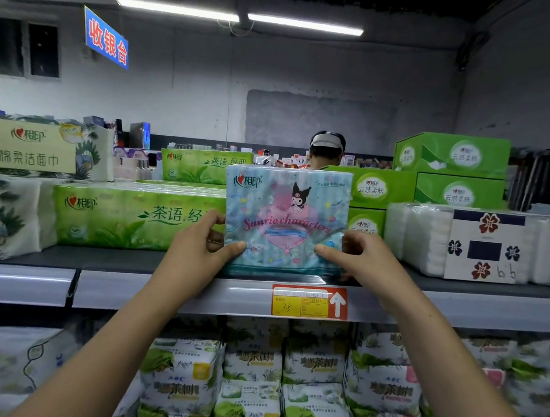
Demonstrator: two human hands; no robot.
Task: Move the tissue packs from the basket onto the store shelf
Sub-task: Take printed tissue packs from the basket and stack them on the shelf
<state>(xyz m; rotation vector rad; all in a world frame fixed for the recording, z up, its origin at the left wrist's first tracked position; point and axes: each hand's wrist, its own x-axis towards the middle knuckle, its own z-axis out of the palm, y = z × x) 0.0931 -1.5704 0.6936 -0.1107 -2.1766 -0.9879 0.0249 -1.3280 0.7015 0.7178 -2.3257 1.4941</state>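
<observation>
The blue tissue pack (pixel 286 215) stands upright at the front of the shelf (pixel 163 293), just above a red and yellow price tag (pixel 309 302). The left hand (pixel 196 248) grips its lower left edge and the right hand (pixel 364 263) grips its lower right edge, each with the thumb on the front face. Green packs (pixel 130 214) lie just left of it, green boxes (pixel 449 168) behind on the right.

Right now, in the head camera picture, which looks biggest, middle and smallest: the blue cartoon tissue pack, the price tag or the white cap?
1. blue cartoon tissue pack
2. price tag
3. white cap, though it is far back, so it may only look small.
</observation>
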